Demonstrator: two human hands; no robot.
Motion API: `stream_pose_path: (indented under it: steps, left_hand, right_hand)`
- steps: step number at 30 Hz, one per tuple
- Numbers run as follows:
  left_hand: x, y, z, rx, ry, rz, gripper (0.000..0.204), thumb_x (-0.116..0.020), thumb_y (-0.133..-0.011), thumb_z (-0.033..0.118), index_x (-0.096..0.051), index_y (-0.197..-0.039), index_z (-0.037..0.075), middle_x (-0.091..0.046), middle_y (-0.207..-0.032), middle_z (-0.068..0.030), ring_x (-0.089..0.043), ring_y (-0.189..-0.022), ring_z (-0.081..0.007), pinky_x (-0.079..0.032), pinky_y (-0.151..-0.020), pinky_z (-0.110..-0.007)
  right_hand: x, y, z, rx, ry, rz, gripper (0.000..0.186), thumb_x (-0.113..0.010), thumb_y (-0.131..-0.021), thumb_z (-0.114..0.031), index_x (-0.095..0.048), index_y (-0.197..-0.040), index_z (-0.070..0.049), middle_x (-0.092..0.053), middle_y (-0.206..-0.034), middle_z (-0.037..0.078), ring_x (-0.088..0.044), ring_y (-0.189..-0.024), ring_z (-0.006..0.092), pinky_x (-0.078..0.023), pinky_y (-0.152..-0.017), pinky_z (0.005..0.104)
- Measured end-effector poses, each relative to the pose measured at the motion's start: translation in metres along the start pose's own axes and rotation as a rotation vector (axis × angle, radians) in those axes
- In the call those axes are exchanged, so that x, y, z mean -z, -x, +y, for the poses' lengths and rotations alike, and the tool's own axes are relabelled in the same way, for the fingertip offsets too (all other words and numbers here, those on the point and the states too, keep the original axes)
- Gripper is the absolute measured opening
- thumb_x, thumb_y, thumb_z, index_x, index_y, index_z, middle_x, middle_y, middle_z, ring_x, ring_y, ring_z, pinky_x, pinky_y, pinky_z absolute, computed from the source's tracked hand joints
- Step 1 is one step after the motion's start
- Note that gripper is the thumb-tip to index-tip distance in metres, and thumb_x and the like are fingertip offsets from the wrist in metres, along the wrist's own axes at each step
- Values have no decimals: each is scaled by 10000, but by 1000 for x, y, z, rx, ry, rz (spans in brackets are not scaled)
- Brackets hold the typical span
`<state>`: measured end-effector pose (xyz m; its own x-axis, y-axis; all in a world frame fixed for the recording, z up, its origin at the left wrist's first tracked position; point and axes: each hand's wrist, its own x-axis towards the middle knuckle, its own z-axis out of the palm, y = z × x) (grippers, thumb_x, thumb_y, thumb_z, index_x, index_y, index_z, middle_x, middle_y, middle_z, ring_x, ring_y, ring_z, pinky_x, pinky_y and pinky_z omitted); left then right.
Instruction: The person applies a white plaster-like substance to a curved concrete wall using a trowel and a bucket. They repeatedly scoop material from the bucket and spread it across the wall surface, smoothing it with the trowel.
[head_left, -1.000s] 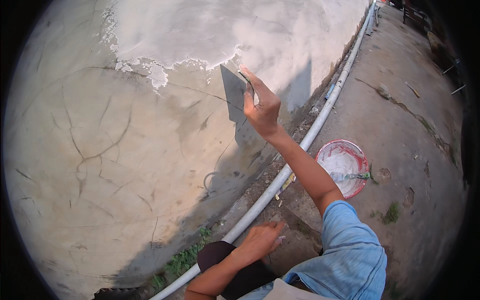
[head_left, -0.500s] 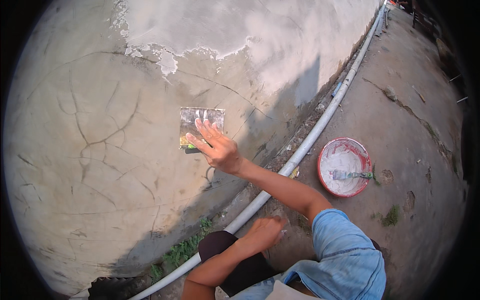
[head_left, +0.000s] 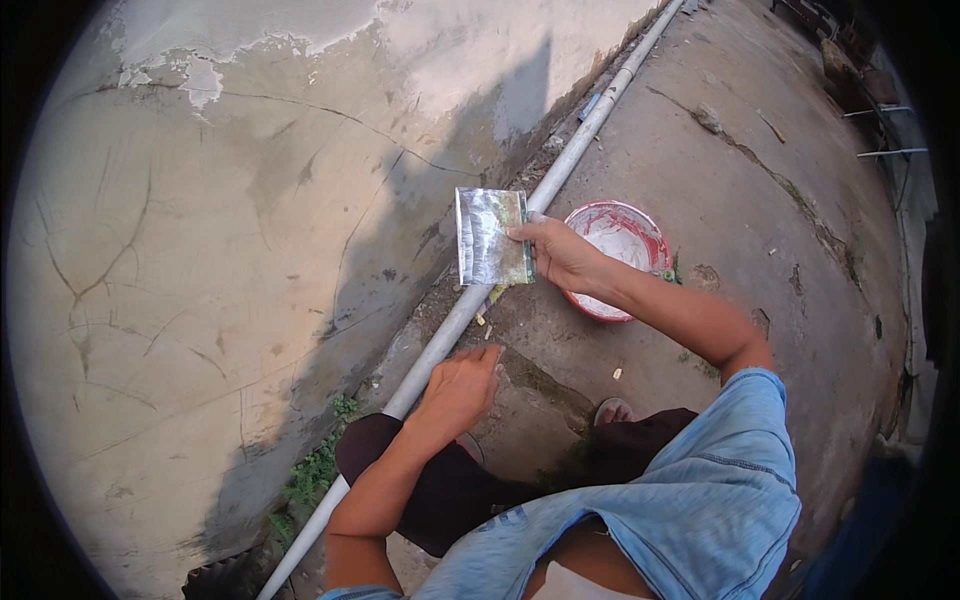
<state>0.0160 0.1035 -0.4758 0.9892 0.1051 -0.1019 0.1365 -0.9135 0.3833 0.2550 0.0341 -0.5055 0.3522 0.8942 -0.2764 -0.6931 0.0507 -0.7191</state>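
Observation:
My right hand [head_left: 565, 255] grips a wide, flat putty scraper [head_left: 490, 238] by its edge, thumb on top. Its shiny metal blade faces up, with greenish-brown smears near the thumb. It is off the wall, above the pipe and beside a red tub [head_left: 648, 222] of white paste. My forearm crosses over part of the tub and hides most of the brush in it. My left hand [head_left: 460, 395] hangs just past my left knee, back upward. Its index finger sticks out and the others bend loosely, partly hidden; I see nothing held.
A cracked plaster wall [head_left: 200, 250] rises on the left, with a whiter coat along its top. The long grey pipe [head_left: 435, 355] runs along its foot. Green weeds [head_left: 315, 470] grow there. Small pale bits lie on the cracked concrete ground [head_left: 740, 200].
My right hand has brought the scraper away from the wall, rightward toward the tub, and turned it. My left hand has shifted up and left in the picture. The whole view has swung right.

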Motion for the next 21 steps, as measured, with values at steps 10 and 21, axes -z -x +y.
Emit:
stream_pose_path:
  steps: [10,21]
  left_hand:
    - [-46,-12,-4,175,196,-118,554,-586,-947,427,-532,-1259,-28,-627,-1142,-218,-634,-971,-345,-478,-880,-405]
    - [-142,-71,28,704,1179,650,321,-558,-1001,311,-598,-1082,3,-628,-942,-22,-534,-818,-57,-428,-718,-224]
  right_hand:
    - [50,40,129,-245,-532,-9,322,-627,-928,-102,-535,-1230,-41,-629,-1159,83,-624,-1082,206,-500,-992,351]
    - [74,51,115,-249,-1,-69,373,-757,-837,-390,-670,-969,-52,-663,-838,3,-614,-699,100,-499,-636,256]
